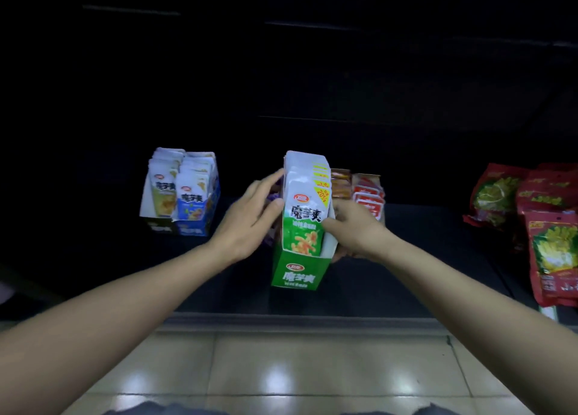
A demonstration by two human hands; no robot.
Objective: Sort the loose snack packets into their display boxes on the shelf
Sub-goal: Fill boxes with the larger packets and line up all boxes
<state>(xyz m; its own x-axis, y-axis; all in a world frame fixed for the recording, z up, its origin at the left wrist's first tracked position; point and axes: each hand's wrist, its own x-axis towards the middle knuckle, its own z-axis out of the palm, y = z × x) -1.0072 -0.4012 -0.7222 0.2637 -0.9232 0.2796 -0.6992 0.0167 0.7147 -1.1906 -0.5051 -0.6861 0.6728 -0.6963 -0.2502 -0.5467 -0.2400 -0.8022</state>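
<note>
**A:** Which step is in hand on the dark metal shop shelf [406, 274]?

**B:** Tidying one box, I'd judge, not fetching. The tall green cardboard display box [295, 277] stands upright near the shelf's front edge, about the middle of the view. The white-and-green foil snack packets [305, 202] are already stacked upright inside it. No loose packet is in either hand.

**A:** What stands around it?

**B:** At three o'clock, well apart, are the big red plastic bags with yellow-green pictures [550, 245]. At nine o'clock is the blue-and-white cardboard display box [194, 230], full of white packets. Just behind, at one o'clock, sit the small orange packets [340, 183] and the small red packets [367, 195].

**A:** And the grip?

**B:** The left hand [250, 217] is spread, with its fingers fairly straight. It presses against the stack from nine o'clock, thumb on the stack's front edge. The right hand [356, 233] is clamped on the box's right wall from three o'clock. Its fingers curl round the side and one fingertip lies on the front packet. So the box sits between the two grips, touching both.

**A:** What does the next move call for?

**B:** Probably levelling the stack, then sliding the box back toward twelve o'clock. It should be held by both sides, because a tall narrow box could tip.
</note>
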